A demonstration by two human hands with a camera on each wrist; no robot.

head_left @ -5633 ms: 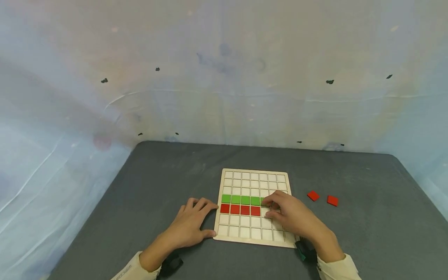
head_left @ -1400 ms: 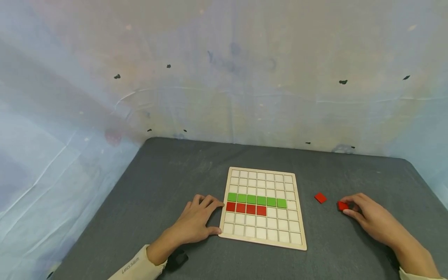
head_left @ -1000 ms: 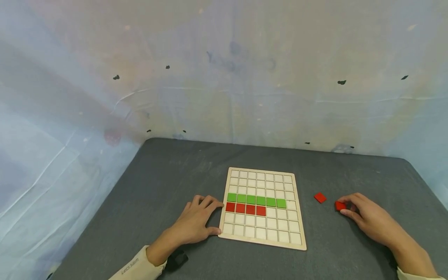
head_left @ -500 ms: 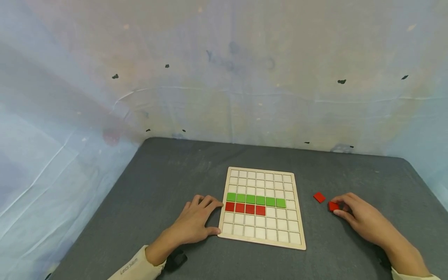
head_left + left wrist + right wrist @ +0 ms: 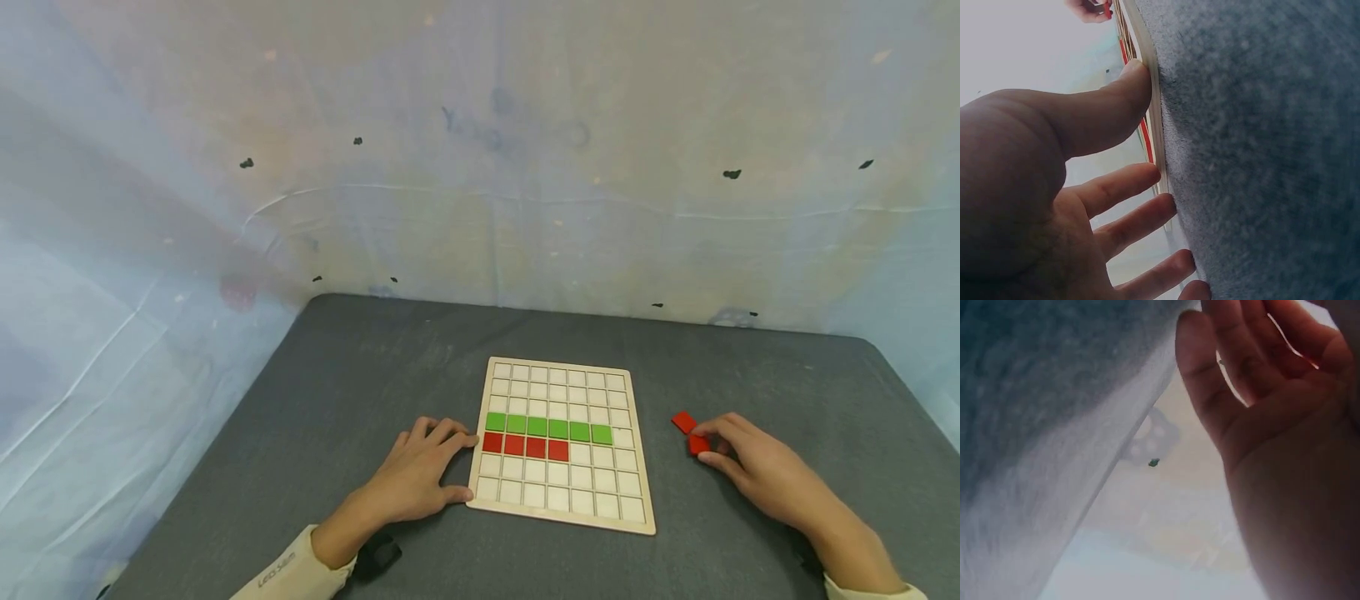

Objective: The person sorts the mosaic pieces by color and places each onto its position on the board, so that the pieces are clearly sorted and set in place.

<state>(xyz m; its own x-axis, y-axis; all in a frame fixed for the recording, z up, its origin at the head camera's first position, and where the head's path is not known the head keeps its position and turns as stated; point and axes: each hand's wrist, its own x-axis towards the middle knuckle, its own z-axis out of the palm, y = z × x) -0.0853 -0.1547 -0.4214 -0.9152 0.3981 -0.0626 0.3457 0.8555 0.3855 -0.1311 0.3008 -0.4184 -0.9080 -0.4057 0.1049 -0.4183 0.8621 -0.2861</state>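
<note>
My right hand (image 5: 765,475) pinches a red square tile (image 5: 699,445) between thumb and fingers, low at the table. A second red tile (image 5: 683,422) lies flat just beyond it, at its upper left corner. In the right wrist view that hand (image 5: 1272,406) shows, but no tile does. At the left side of the wooden grid board (image 5: 558,518), my left hand (image 5: 408,479) rests with thumb and fingertips against the edge. The left wrist view shows its fingers (image 5: 1125,187) fairly straight. On the board, a row of several green tiles (image 5: 536,427) sits above several red tiles (image 5: 513,446).
The board lies on a dark grey cloth-covered table (image 5: 360,375). A pale patterned curtain (image 5: 480,167) hangs behind the table and along its left side. Dark wrist straps (image 5: 378,557) sit under the cuffs.
My right hand left the board for the right side, then moved left with the pinched red tile, close to the other red tile. The left hand stays at the board's edge.
</note>
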